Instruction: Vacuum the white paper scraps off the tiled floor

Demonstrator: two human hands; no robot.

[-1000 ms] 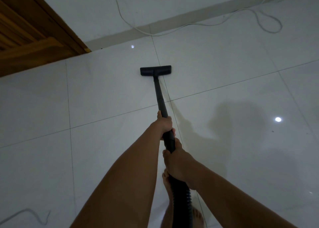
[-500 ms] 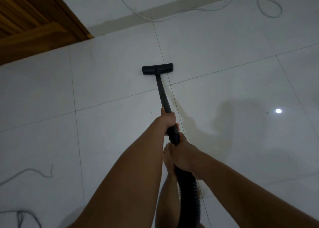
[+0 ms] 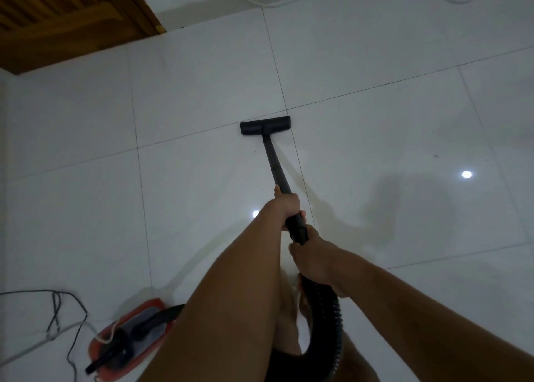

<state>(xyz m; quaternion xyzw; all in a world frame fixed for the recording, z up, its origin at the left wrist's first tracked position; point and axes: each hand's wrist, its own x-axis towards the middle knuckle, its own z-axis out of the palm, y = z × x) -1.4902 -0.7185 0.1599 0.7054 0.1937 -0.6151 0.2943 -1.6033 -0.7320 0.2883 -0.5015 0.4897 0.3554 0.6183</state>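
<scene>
The person grasps a black vacuum wand [image 3: 274, 164] with both hands, and the wand slopes away from them down to the tiled floor [image 3: 202, 92]. The left hand [image 3: 284, 208] is the forward one. Its fingers are wrapped round the wand where the thin tube widens into a thicker black section. The right hand [image 3: 315, 261] sits just behind it, nearer the body, clenched round the end of that thicker section where the ribbed hose [image 3: 329, 324] begins. The two hands are close together but not touching.

The flat black floor nozzle [image 3: 265, 125] lies at the far end of the wand, well ahead of the left hand. It rests on the tile just on the near side of a cross grout line, and its right end reaches the long grout line that runs toward the person.

From the right hand the hose drops between the forearms and curves toward the bottom edge. The orange-red vacuum body [image 3: 127, 341] sits on the floor to the lower left, partly hidden by the left forearm, with black cords [image 3: 57, 309] trailing beside it. A white cable [image 3: 260, 2] runs along the far floor, and a wooden door [image 3: 57, 20] fills the upper left corner. Whether white scraps lie on the pale tiles cannot be told.
</scene>
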